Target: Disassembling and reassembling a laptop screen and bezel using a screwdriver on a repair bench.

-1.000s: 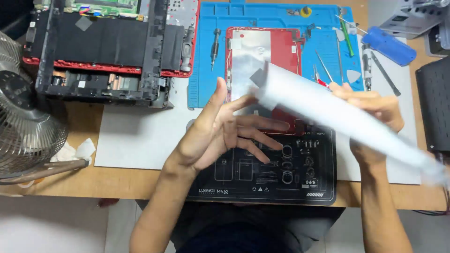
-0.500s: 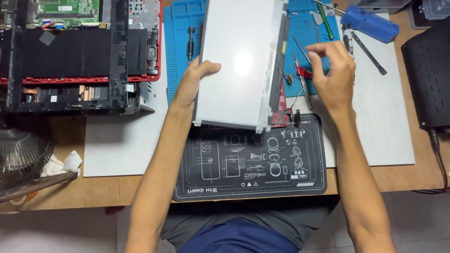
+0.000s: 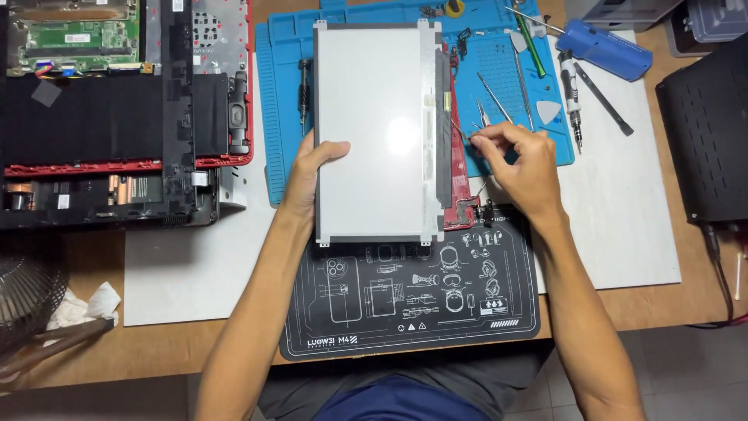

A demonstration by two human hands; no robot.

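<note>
A flat grey laptop screen panel [image 3: 374,132] lies face up on a red lid [image 3: 460,183], over a blue work mat [image 3: 280,93]. My left hand [image 3: 312,171] grips the panel's left edge near its lower corner, thumb on top. My right hand [image 3: 518,160] sits just off the panel's right edge, with its fingertips pinched on a thin cable [image 3: 461,129] that runs from the panel's side. Whether that cable is attached further along is too small to tell.
An opened black and red laptop base [image 3: 101,117] fills the left. A black printed mat [image 3: 405,312] lies in front of me on a white sheet [image 3: 623,210]. Tweezers [image 3: 495,97], a screwdriver [image 3: 573,101], a blue power driver [image 3: 604,47], a black box [image 3: 705,140] and a fan [image 3: 23,296] surround it.
The panel was swung through the air a second ago and now lies flat on the red lid. My left hand holds its edge; my right hand moved down to its right side and pinched.
</note>
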